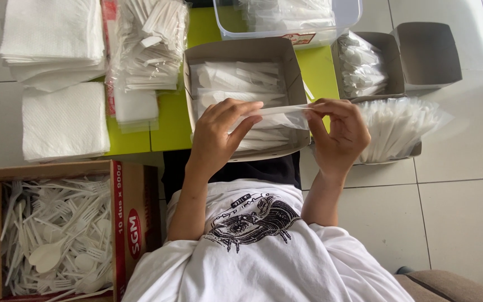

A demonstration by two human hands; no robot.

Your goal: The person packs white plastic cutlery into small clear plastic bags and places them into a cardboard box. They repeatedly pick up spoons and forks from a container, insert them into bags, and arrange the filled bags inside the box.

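Left hand [214, 133]: its grip pinches the left end of a long, narrow clear plastic sleeve [278, 114], fingers laid over the top, thumb below.
Right hand [339, 131]: its grip clasps the right end of the same sleeve, fingertips curled over the edge.
Sleeve position: stretched level between the two hands, held just above the front half of the open grey cardboard box [292, 67].
Sleeve look: see-through and glossy, flat, with something white inside; what it holds is too pale to tell.
Grey box contents: white wrapped packets lying flat in rows, filling most of the floor of the box.
Table: a low lime-green table [171, 120] carries the grey box, directly ahead of the person's white printed T-shirt [258, 246].
Right of the hands: a bundle of clear-wrapped white pieces [398, 123] fans out of a shallow carton, just beside the right hand; behind it a small open grey carton [392, 59] holds more wrapped white items.
Far edge: a clear plastic tub [353, 14] with white packets inside, touching the back of the grey box.
Left on the table: a clear bag of small white paper-wrapped sticks [149, 45], then stacks of white paper napkins [57, 72].
Lower left: a brown and red cardboard box [132, 223] on the tiled floor, full of loose white plastic forks and spoons [57, 240].
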